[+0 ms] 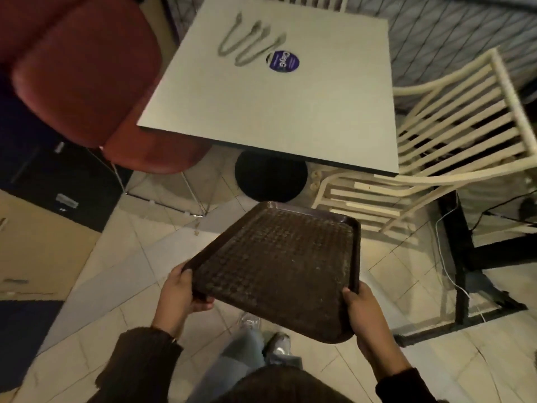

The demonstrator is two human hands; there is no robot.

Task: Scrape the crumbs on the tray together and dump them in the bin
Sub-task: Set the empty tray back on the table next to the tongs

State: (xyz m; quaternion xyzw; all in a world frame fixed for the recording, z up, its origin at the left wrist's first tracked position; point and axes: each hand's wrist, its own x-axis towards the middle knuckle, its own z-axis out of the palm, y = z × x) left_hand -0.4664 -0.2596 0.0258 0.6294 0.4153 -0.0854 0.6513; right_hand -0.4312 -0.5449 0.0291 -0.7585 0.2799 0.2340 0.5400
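A dark brown textured tray [279, 266] is held in the air over the tiled floor, in front of the table. My left hand [181, 289] grips its near left corner and my right hand [364, 312] grips its near right corner. A few pale specks show on the tray's right side. No bin is in view.
A white square table [290, 112] stands ahead with two metal tongs [247, 42] and a round purple sticker [283, 61] on it. A red padded chair [87, 77] is at the left, a cream slatted chair [453, 146] at the right. A black frame [465, 257] stands at the right.
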